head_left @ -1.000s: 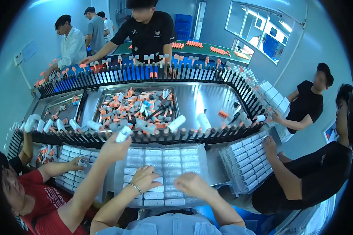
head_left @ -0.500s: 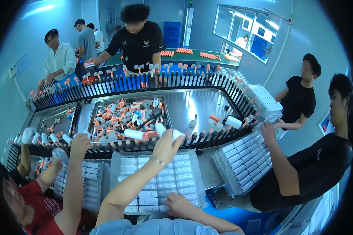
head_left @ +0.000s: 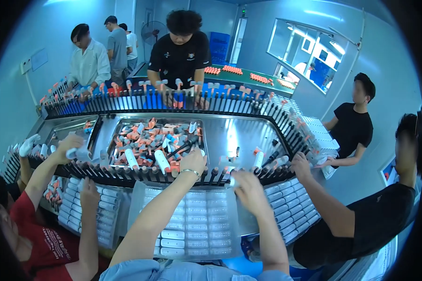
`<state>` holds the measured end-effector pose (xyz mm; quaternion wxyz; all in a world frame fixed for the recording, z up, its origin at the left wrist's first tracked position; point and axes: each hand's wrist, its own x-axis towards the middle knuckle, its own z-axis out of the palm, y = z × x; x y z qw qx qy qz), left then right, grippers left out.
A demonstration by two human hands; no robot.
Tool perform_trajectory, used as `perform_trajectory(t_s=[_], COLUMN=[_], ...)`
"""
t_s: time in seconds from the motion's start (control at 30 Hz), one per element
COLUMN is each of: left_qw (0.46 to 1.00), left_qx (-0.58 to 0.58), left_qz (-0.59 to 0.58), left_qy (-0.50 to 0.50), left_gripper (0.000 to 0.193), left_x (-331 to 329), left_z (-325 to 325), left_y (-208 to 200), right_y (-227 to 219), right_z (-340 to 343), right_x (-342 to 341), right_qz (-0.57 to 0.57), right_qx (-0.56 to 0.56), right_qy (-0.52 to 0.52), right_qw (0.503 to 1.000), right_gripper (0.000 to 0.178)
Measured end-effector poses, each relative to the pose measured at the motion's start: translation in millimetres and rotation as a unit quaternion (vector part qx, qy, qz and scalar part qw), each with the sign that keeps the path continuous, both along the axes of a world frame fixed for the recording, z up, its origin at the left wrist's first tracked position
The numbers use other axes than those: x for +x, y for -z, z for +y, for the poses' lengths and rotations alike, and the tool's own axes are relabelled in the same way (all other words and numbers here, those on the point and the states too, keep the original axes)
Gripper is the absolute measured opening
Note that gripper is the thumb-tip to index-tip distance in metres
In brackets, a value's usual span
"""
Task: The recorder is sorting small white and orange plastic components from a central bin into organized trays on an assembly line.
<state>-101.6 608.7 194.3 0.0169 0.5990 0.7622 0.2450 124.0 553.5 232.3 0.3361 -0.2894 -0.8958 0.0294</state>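
Note:
My left hand [head_left: 193,165], with a bracelet at the wrist, reaches over the near row of black upright holders [head_left: 147,173]. Its fingers are closed on a white shell [head_left: 203,153], mostly hidden behind them. Further right, my right hand [head_left: 248,187] hangs over the same row, its bent fingers smeared by motion; a small whitish patch shows at the fingertips, too blurred to name. Below both hands lies a clear plastic tray [head_left: 211,255] with moulded slots. Several white shells [head_left: 172,243] fill its near left slots. More long white shells [head_left: 162,161] stand tilted on the holders.
Beyond the row, a metal tray [head_left: 203,136] carries a heap of orange and grey parts [head_left: 145,140]. Co-workers reach in at left and right, each beside a tray of white shells [head_left: 293,206]. Stacked white trays [head_left: 320,133] stand at far right.
My right hand has risen from the tray's near edge to the holder row; the white shell beside it there is gone. My left hand has moved slightly left and forward. Shells on the holders shifted left.

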Motion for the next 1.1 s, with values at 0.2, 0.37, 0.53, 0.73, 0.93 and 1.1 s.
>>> perform_trajectory(t_s=[0.2,0.37,0.53,0.73,0.93,1.1], left_qw=[0.998,0.996,0.988,0.981,0.995,0.994], left_qx=[0.049,0.071,0.12,0.187,0.02,-0.019], left_qz=[0.022,0.008,-0.089,-0.037,-0.021,0.01], left_qy=[-0.023,-0.045,-0.039,0.038,0.098,0.11], left_gripper=[0.036,0.037,0.054,0.024,0.026,0.027], left_x=[-32,-75,-100,-109,-110,-109], left_z=[-25,-40,-89,-206,-238,-226], left_y=[3,5,-1,36,45,46], right_y=[9,26,42,57,91,92], right_z=[89,67,41,-66,-117,-122], right_x=[-67,-135,-159,-133,-132,-134], right_qz=[-0.108,-0.125,-0.071,-0.041,-0.222,-0.248], right_qx=[-0.02,-0.046,0.091,-0.087,-0.109,-0.105], right_qy=[-0.008,0.046,0.054,-0.16,-0.167,-0.151], right_qw=[0.994,0.99,0.992,0.982,0.954,0.951], right_gripper=[0.039,0.045,0.064,0.026,0.018,0.023])
